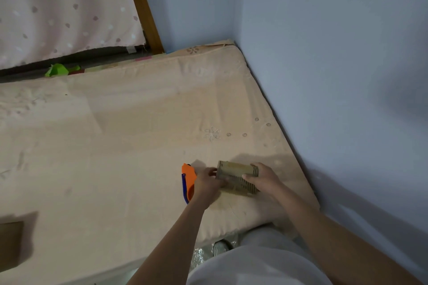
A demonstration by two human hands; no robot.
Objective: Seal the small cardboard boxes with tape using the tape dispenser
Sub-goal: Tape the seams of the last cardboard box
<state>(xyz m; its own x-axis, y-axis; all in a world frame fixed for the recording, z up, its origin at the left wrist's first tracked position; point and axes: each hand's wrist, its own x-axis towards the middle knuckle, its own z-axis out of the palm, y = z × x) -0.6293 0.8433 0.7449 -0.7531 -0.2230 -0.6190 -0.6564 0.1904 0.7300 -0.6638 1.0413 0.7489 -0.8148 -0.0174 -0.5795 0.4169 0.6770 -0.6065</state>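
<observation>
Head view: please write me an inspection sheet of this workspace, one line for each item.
Surface: beige mattress, embroidered cover, set in a wall corner.
Job's things: small cardboard box on the mattress; orange and blue tape dispenser lying beside it.
Clutter: second cardboard box at the left edge; green object beyond the mattress.
Hands: right hand grips the small box; left hand touches its left end.
Cables: nothing seen.
Surroundings: blue walls, spotted pink fabric, wooden frame.

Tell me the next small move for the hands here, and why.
Probably draw the tape dispenser across the small cardboard box. The left hand grips the dispenser right beside the box's left end, and the right hand holds the other end on the mattress.
</observation>
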